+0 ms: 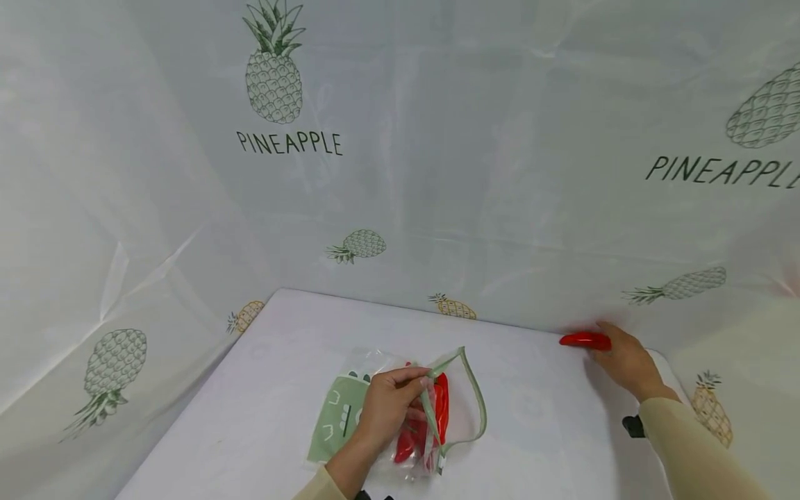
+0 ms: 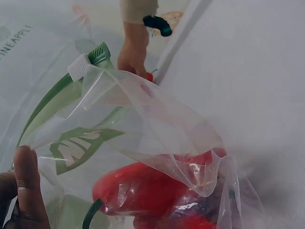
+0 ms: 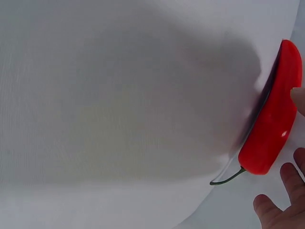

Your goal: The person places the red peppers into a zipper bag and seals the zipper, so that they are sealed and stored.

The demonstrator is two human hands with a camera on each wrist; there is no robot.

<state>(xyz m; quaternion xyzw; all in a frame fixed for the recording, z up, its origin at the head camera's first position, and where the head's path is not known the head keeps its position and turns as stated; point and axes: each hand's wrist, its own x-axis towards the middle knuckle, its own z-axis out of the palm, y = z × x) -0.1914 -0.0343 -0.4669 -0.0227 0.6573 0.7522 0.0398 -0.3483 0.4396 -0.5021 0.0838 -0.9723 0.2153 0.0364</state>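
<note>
My left hand pinches the green-trimmed rim of a clear zip bag whose mouth stands wide. Through the bag's film, red chili peppers show, one with a curved green stem. The bag's white zip slider is at one end of the trim in the left wrist view. At the table's far right edge, my right hand holds a red chili pepper by thumb and fingers. Its thin stem points down-left in the right wrist view. The gripping fingertips behind this pepper are partly hidden.
The white tabletop spreads between the hands. A pale pineapple-print sheet rises behind and beside it, close to the right hand. The bag's green printed panel lies left of the left hand.
</note>
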